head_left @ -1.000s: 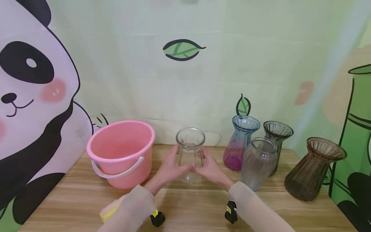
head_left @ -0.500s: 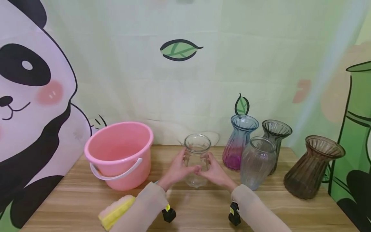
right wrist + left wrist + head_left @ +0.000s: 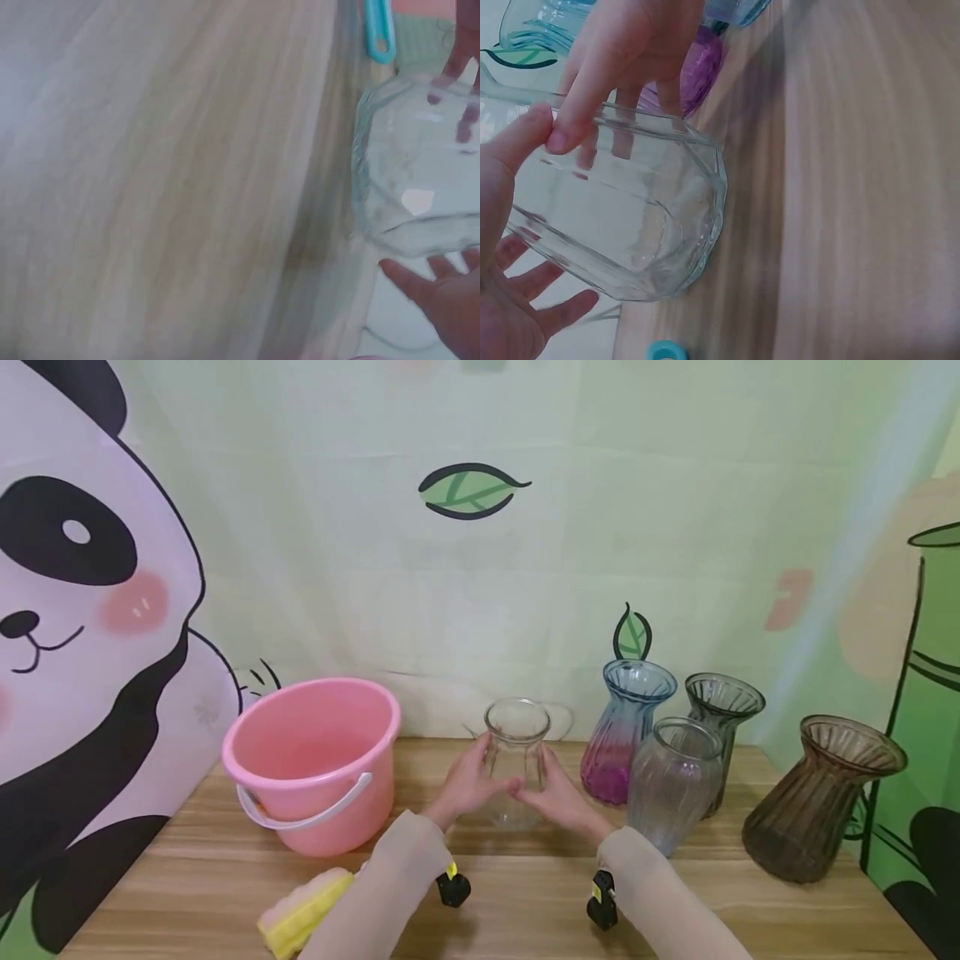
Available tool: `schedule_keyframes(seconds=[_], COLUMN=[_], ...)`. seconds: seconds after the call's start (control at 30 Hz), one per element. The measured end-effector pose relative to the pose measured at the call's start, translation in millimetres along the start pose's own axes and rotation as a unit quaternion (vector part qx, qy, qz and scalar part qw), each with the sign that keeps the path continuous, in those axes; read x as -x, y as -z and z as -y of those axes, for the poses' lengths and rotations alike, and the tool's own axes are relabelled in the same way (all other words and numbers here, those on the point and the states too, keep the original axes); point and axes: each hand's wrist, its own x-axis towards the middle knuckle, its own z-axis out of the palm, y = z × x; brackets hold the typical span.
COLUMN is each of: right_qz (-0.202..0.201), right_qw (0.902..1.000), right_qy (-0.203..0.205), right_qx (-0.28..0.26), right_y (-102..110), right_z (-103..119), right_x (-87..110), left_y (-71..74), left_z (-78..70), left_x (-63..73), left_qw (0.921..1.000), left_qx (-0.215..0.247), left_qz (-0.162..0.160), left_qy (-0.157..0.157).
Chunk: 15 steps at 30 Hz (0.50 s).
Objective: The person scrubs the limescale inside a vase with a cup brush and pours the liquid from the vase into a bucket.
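Clear glass vase (image 3: pixel 513 762) had shifted right, farther from pink bucket (image 3: pixel 333 837) | left hand (image 3: pixel 467 785) and right hand (image 3: pixel 564 800) clamped around it | repositioning seemed unfinished

Close wrist views of clear vase (image 3: pixel 649 214)

hands (image 3: pixel 468 785) (image 3: pixel 558 793): 2 | glass vases (image 3: pixel 517 764) (image 3: pixel 609 764) (image 3: pixel 726 720) (image 3: pixel 671 789) (image 3: pixel 806 814): 5 | bucket (image 3: pixel 367 814): 1 | sponge (image 3: pixel 306 912): 1 | turquoise handle (image 3: pixel 377 21): 1 | desk (image 3: pixel 525 902): 1
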Motion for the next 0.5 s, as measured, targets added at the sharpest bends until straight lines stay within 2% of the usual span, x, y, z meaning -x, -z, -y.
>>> schedule_keyframes(seconds=[0.17,0.27,0.4,0.5], right_qz=[-0.004,-0.01,-0.004,0.012], right_qw=[0.9972,0.9952,0.9921,0.9898], right_qy=[0.0,0.022,0.053,0.068], right_qx=[0.074,0.095,0.113,0.125], right_y=[9.4,14.7,20.9,24.6], right_z=[4.0,4.6,6.7,7.9], right_x=[3.2,8.1,18.2,26.9], left_y=[-0.4,2.9,10.2,14.8], left_z=[-1.1,1.8,5.3,6.2], left_x=[-10.4,-14.4,-18.1,-21.0], left_qw=[0.9988,0.9973,0.9958,0.9955], left_qx=[-0.014,-0.015,-0.032,-0.049], left_qz=[-0.01,-0.022,-0.034,-0.042], left_qy=[0.045,0.068,0.078,0.07])
